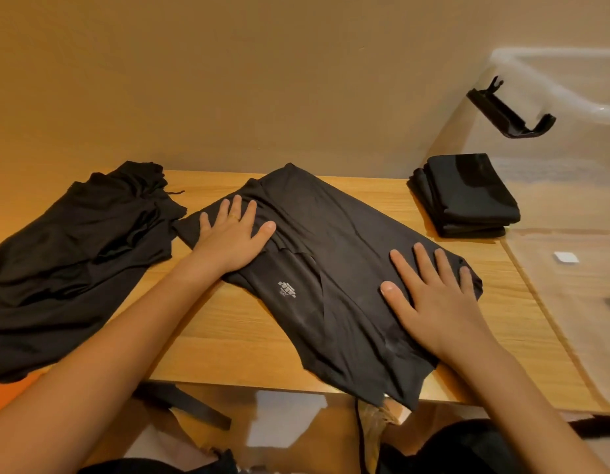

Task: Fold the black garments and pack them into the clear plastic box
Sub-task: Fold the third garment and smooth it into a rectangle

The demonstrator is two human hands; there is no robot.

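At the far left the heap of unfolded black garments [74,254] lay crumpled on the wooden table [249,336], spilling over its near edge. My left hand [232,234] lay flat, fingers spread, on the upper left corner of the black garment [331,268] in the middle. My right hand [437,295] pressed its right side the same way, gripping nothing. The cloth looked thin, light and limp, so I judged it would sag and slide out of any fold unless taken by the edges or corners with both hands. Its near hem hung over the table edge. To the right sat a stack of folded garments [467,196] by the clear plastic box [570,138] with its black latch [512,111]; whether the stack was inside I could not tell. The tabletop was smooth, against a plain beige wall [296,80].
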